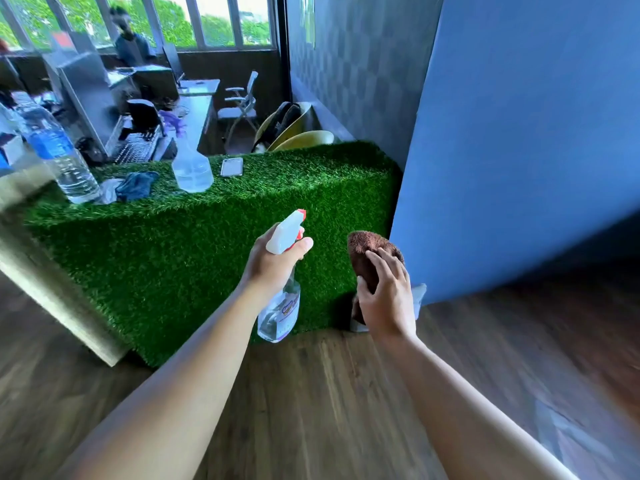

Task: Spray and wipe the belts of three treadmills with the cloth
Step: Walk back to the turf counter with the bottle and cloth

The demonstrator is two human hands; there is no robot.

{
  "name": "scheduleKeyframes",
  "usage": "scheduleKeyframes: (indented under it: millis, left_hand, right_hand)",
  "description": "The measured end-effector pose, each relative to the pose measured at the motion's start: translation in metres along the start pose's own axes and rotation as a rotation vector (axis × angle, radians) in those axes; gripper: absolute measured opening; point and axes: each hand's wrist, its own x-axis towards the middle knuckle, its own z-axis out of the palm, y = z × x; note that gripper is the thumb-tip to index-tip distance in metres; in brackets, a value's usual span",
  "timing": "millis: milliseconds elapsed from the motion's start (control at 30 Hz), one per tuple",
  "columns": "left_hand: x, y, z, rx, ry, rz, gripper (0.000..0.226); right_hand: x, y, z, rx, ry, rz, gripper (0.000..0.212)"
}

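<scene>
In the middle of the frame the left hand [273, 263] grips the neck of a spray bottle [281, 308], its fingers [304, 246] curled round just under the white and red trigger head, with the clear body hanging below the fist and a little liquid showing at the bottom. Just to the right, apart from the bottle, the right hand [388, 299] holds a brown cloth [362, 245]; its fingers [384, 263] lie spread over the near side and the thumb presses the left edge, so the bunched cloth sticks up above the fingertips. Both hands are raised in front of a desk [166, 271] covered in green fake grass, which fills the centre and left of the frame. On its top, towards the upper left, stand a plastic water bottle [59, 150] and a second clear sprayer [192, 168], with a crumpled blue rag [136, 187] between them and a phone [232, 167] lying flat just right of the sprayer. A blue wall [519, 133] takes up the right side, and a wooden floor [311, 393] runs along the bottom. Beyond the desk, at the upper left, are a keyboard [135, 150], a white chair [242, 105] and a seated person [133, 45] before windows.
</scene>
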Motion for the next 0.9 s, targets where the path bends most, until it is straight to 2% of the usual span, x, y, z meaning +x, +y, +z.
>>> scheduleKeyframes:
  millis: [300, 667, 900]
  left_hand:
    - [0.148, -0.005, 0.013, -0.029, -0.04, 0.054, 0.016]
    - [0.343, -0.014, 0.073, -0.079, -0.088, 0.097, 0.012]
    - [0.439, -0.016, 0.109, -0.13, -0.112, 0.106, 0.012]
  right_hand:
    - [0.127, 0.019, 0.059, -0.012, 0.092, 0.003, 0.049]
    - [0.309, 0.073, 0.11, -0.04, 0.154, 0.027, 0.049]
    - [0.39, 0.097, 0.128, -0.063, 0.17, 0.044, 0.05]
